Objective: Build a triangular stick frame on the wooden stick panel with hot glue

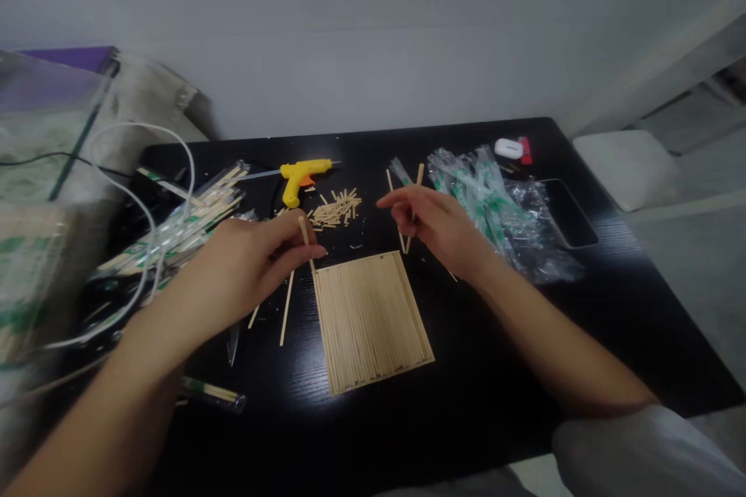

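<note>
My left hand (256,260) pinches a thin wooden chopstick (304,231) between thumb and fingers. The lower end of that chopstick meets the far left corner of a flat square panel (373,322) made of chopsticks laid side by side. Above and to the right of the panel is my right hand (434,221), its index finger stretched out and the others partly curled, with nothing visible in its grip. Two loose chopsticks (420,175) lie beneath and behind this hand, partly hidden by it. Another chopstick (287,309) rests on the table left of the panel.
A yellow glue gun (300,177) lies behind a heap of short stick pieces (338,208). Wrapped chopsticks (192,217) spread at left beside a white cable (152,229). Crumpled plastic wrappers (495,210), a phone (565,213) and a white case (508,148) occupy the right side.
</note>
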Action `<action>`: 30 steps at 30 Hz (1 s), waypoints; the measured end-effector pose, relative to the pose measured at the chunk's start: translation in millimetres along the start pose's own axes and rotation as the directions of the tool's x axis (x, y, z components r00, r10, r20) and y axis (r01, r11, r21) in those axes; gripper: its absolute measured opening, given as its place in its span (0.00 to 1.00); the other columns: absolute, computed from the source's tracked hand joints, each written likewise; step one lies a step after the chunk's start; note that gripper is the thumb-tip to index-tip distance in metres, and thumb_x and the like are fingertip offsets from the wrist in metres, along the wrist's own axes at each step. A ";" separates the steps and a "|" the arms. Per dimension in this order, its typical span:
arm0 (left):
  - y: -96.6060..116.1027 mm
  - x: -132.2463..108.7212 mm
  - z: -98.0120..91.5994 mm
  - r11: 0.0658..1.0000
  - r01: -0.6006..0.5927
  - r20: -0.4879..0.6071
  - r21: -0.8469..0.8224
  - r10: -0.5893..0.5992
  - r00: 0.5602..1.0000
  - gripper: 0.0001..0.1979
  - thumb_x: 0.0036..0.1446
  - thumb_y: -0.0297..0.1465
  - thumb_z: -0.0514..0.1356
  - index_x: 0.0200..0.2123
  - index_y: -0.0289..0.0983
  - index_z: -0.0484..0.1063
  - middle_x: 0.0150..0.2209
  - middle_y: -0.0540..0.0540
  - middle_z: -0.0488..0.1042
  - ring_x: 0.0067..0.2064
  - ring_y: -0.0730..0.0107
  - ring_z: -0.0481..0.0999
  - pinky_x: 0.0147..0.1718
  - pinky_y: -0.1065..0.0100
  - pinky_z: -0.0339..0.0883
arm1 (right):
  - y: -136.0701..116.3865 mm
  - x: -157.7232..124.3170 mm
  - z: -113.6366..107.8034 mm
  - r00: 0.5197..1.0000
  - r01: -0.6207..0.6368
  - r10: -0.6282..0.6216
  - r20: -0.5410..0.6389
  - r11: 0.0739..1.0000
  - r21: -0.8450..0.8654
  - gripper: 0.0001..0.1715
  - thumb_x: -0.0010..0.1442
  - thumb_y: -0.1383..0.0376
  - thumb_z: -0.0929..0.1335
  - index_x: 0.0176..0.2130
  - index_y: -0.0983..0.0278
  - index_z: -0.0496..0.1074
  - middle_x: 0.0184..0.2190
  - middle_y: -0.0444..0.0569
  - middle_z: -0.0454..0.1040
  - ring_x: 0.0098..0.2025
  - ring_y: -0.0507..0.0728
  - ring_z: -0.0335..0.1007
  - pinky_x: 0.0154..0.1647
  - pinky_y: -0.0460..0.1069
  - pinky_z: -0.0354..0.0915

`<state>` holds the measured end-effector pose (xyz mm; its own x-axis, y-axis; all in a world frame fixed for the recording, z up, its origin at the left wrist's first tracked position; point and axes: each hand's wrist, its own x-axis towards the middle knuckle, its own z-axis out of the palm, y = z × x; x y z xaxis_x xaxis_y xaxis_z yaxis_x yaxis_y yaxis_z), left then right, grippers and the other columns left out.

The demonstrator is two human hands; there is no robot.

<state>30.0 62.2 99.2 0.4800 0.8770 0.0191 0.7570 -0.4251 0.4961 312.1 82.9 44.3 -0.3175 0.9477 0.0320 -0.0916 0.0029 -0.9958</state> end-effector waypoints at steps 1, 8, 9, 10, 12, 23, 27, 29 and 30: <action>0.6 -1.2 -0.8 0.999 -0.040 0.020 0.004 0.040 0.999 0.13 0.69 0.42 0.58 0.36 0.41 0.74 0.24 0.54 0.75 0.20 0.75 0.69 0.24 0.71 0.58 | -0.1 0.2 0.4 1.000 -0.003 0.003 0.005 1.000 0.014 0.27 0.72 0.44 0.63 0.44 0.59 0.81 0.28 0.43 0.65 0.30 0.51 0.61 0.31 0.47 0.63; 2.0 -8.1 1.2 0.992 -0.118 0.023 0.050 0.117 0.993 0.12 0.71 0.41 0.56 0.38 0.41 0.72 0.22 0.56 0.74 0.20 0.75 0.71 0.22 0.72 0.58 | -2.0 -2.3 1.5 0.998 0.053 -0.055 -0.021 0.996 -0.071 0.22 0.72 0.45 0.64 0.49 0.56 0.77 0.27 0.41 0.63 0.30 0.52 0.63 0.37 0.49 0.68; 1.6 -8.3 2.0 0.992 -0.111 0.023 0.052 0.110 0.994 0.12 0.71 0.42 0.56 0.38 0.41 0.72 0.22 0.55 0.74 0.20 0.75 0.71 0.22 0.71 0.58 | -2.4 -3.1 1.8 0.997 0.079 -0.080 -0.009 0.993 -0.085 0.19 0.72 0.47 0.65 0.50 0.55 0.76 0.28 0.41 0.65 0.31 0.52 0.65 0.39 0.49 0.68; 1.3 -8.4 2.6 0.994 -0.101 0.025 0.052 0.100 0.995 0.13 0.71 0.42 0.56 0.38 0.42 0.72 0.22 0.55 0.74 0.20 0.74 0.71 0.23 0.71 0.58 | -3.1 -3.8 2.2 0.994 0.106 -0.105 0.008 0.990 -0.095 0.17 0.72 0.49 0.66 0.51 0.55 0.75 0.30 0.41 0.67 0.32 0.52 0.66 0.41 0.49 0.69; 0.6 -8.3 3.4 0.995 -0.083 0.021 0.048 0.082 0.996 0.13 0.71 0.43 0.57 0.38 0.42 0.73 0.22 0.55 0.74 0.19 0.74 0.70 0.22 0.70 0.58 | -4.9 -5.1 2.9 0.988 0.151 -0.147 0.045 0.981 -0.117 0.15 0.73 0.51 0.66 0.52 0.56 0.73 0.32 0.42 0.71 0.35 0.52 0.70 0.43 0.50 0.70; 0.9 -6.0 4.3 0.996 -0.074 0.009 0.057 0.074 0.997 0.14 0.70 0.43 0.57 0.37 0.41 0.73 0.23 0.54 0.75 0.19 0.75 0.70 0.22 0.71 0.57 | -13.4 -7.0 -1.0 0.975 0.159 -0.129 0.179 0.973 -0.167 0.10 0.75 0.58 0.63 0.47 0.59 0.71 0.34 0.43 0.73 0.37 0.52 0.75 0.45 0.50 0.72; 0.4 -6.3 4.7 0.998 -0.036 0.028 0.050 0.034 0.999 0.15 0.70 0.45 0.56 0.38 0.41 0.73 0.25 0.53 0.77 0.20 0.73 0.71 0.23 0.70 0.58 | -9.4 -7.7 0.0 0.975 0.147 -0.108 0.193 0.969 -0.197 0.10 0.76 0.57 0.63 0.47 0.59 0.70 0.34 0.43 0.73 0.38 0.52 0.75 0.46 0.50 0.72; -0.3 -7.3 4.8 0.998 -0.025 0.023 0.057 0.024 0.999 0.16 0.70 0.47 0.56 0.38 0.42 0.73 0.24 0.53 0.77 0.20 0.73 0.70 0.23 0.70 0.58 | -8.1 -8.2 0.8 0.974 0.145 -0.106 0.198 0.971 -0.192 0.10 0.76 0.57 0.63 0.47 0.59 0.70 0.34 0.43 0.74 0.39 0.53 0.75 0.47 0.51 0.72; -0.7 -7.8 4.7 0.998 -0.024 0.021 0.062 0.023 1.000 0.16 0.70 0.47 0.56 0.38 0.42 0.73 0.24 0.54 0.76 0.19 0.73 0.70 0.23 0.70 0.58 | -7.9 -8.3 1.0 0.974 0.148 -0.109 0.199 0.970 -0.194 0.10 0.76 0.57 0.63 0.47 0.59 0.70 0.34 0.43 0.74 0.39 0.53 0.75 0.48 0.51 0.72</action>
<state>27.9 54.6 94.6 0.5063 0.8622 0.0125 0.7711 -0.4592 0.4411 314.6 74.7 52.0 -0.4872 0.8591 0.1567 0.0470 0.2050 -0.9776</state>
